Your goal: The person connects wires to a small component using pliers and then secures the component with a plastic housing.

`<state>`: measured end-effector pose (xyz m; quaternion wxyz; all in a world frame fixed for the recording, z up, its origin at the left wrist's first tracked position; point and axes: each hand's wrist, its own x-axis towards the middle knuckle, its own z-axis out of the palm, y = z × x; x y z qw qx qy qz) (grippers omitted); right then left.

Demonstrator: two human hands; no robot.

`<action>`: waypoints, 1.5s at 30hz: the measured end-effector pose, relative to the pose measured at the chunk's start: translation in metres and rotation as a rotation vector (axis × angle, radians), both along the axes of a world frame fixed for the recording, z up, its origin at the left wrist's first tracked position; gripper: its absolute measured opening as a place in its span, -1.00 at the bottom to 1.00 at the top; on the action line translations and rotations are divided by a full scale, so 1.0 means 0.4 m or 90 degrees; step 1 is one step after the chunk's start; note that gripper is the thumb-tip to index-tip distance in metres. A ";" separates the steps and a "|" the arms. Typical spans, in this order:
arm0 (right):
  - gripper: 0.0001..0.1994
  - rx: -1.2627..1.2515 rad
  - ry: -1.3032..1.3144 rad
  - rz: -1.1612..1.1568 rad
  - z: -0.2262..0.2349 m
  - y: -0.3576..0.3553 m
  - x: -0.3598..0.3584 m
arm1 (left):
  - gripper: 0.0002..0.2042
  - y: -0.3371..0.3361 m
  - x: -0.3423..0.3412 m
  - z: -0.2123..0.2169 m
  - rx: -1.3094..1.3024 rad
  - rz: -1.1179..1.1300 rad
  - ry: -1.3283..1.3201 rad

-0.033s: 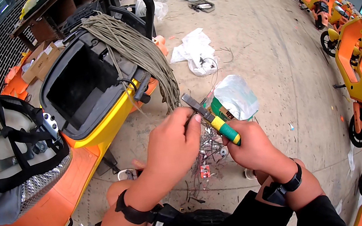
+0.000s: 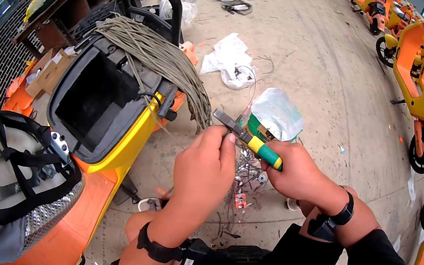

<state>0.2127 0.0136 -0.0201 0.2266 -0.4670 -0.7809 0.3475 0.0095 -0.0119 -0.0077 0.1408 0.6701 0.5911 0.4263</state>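
In my right hand (image 2: 299,172) is a pair of pliers (image 2: 261,149), its handles yellow and green and its metal jaws tilted up to the left. My fingers are wrapped round the handle end. Close beside the jaws, my left hand (image 2: 202,167) is closed in a pinch, thumb against forefinger. A bit of something dark shows at its fingertips, too small to name. Below and between the hands, a tangle of thin wires and small scraps (image 2: 240,195) lies on the floor. Just beyond the pliers sits a white and green plastic bag (image 2: 277,115).
At my left stands a yellow and orange scooter (image 2: 115,162) with an open black storage box. A bundle of grey-green cord (image 2: 153,57) hangs over it. An upturned seat (image 2: 8,168) rests nearby. White plastic (image 2: 230,60) lies ahead; parked scooters (image 2: 421,78) line the right.
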 end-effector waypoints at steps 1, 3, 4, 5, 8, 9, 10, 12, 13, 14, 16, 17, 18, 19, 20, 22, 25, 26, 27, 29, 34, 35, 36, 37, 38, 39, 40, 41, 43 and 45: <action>-0.78 -0.005 0.000 -0.012 0.006 -0.005 -0.004 | -0.89 0.000 0.005 -0.001 0.026 0.010 0.012; -0.78 -0.017 0.009 -0.018 0.012 -0.009 -0.008 | -0.89 -0.002 0.001 0.000 0.018 0.010 0.025; -0.78 -0.024 0.016 -0.014 0.015 -0.008 -0.009 | -0.89 -0.002 -0.001 0.000 0.014 0.010 0.031; -0.78 -0.030 0.023 -0.010 0.018 -0.008 -0.009 | -0.88 -0.003 -0.002 0.004 -0.052 -0.005 -0.063; -0.78 -0.013 0.048 0.022 0.014 -0.004 -0.005 | -0.84 -0.003 -0.013 0.029 -0.266 -0.077 -0.391; -0.78 -0.004 0.066 0.038 0.008 -0.001 -0.002 | -0.83 0.005 -0.024 0.046 -0.350 -0.120 -0.530; -0.78 0.004 0.084 0.054 0.000 0.002 0.003 | -0.81 0.009 -0.034 0.053 -0.434 -0.164 -0.669; -0.78 0.015 0.113 0.073 -0.006 0.004 0.007 | -0.80 0.008 -0.049 0.056 -0.501 -0.239 -0.810; -0.78 0.018 0.124 0.077 -0.007 0.005 0.008 | -0.80 0.008 -0.053 0.058 -0.534 -0.278 -0.880; -0.78 0.021 0.135 0.082 -0.007 0.004 0.008 | -0.79 0.007 -0.058 0.054 -0.555 -0.310 -0.932; -0.78 0.039 0.148 0.098 -0.009 0.008 0.009 | -0.79 0.003 -0.063 0.042 -0.596 -0.376 -1.037; -0.78 0.048 0.153 0.104 -0.011 0.010 0.011 | -0.79 0.001 -0.060 0.044 -0.591 -0.375 -1.028; -0.78 0.043 0.146 0.093 -0.010 0.009 0.012 | -0.78 -0.002 -0.055 0.051 -0.585 -0.374 -1.020; -0.79 0.038 0.140 0.082 -0.008 0.008 0.013 | -0.78 -0.003 -0.050 0.054 -0.578 -0.372 -1.011; -0.79 0.033 0.133 0.071 -0.006 0.007 0.013 | -0.79 0.001 -0.046 0.053 -0.543 -0.320 -0.910; -0.79 0.027 0.094 0.029 -0.007 0.002 0.009 | -0.79 0.011 -0.034 0.052 -0.467 -0.216 -0.708; -0.79 -0.003 0.036 -0.008 -0.006 0.001 0.003 | -0.84 0.002 -0.005 0.016 -0.208 -0.054 -0.241; -0.79 -0.015 0.016 -0.017 -0.003 0.000 0.002 | -0.85 0.002 -0.002 0.007 -0.128 -0.043 -0.157; -0.79 -0.015 0.018 -0.020 0.000 -0.001 0.001 | -0.85 0.003 -0.001 -0.001 -0.047 -0.032 -0.072; -0.79 -0.015 0.022 -0.027 0.005 -0.004 -0.001 | -0.84 0.003 0.000 -0.002 0.018 -0.025 -0.009; -0.79 0.005 0.069 0.004 0.002 -0.002 0.001 | -0.81 -0.002 -0.007 0.017 -0.240 -0.112 -0.387; -0.79 0.006 0.077 0.008 0.004 -0.002 0.002 | -0.80 -0.001 -0.009 0.025 -0.270 -0.138 -0.447; -0.79 0.009 0.083 0.015 0.001 -0.001 0.004 | -0.79 0.000 -0.013 0.038 -0.300 -0.164 -0.507; -0.79 0.013 0.090 0.022 -0.003 0.001 0.007 | -0.78 -0.001 -0.015 0.048 -0.330 -0.191 -0.566; -0.78 0.016 0.096 0.027 -0.006 0.002 0.011 | -0.77 -0.004 -0.014 0.055 -0.345 -0.190 -0.575; -0.79 0.013 0.100 0.032 -0.005 0.004 0.013 | -0.76 -0.006 -0.013 0.061 -0.359 -0.189 -0.583; -0.79 0.009 0.104 0.037 -0.004 0.006 0.015 | -0.76 -0.007 -0.014 0.063 -0.374 -0.189 -0.591; -0.79 0.005 0.108 0.042 -0.003 0.007 0.017 | -0.76 -0.007 -0.016 0.064 -0.398 -0.199 -0.624; -0.79 0.008 0.113 0.047 -0.005 0.010 0.019 | -0.76 -0.007 -0.025 0.065 -0.449 -0.220 -0.689; -0.78 0.023 0.122 0.064 -0.008 0.016 0.019 | -0.78 -0.010 -0.040 0.069 -0.510 -0.257 -0.808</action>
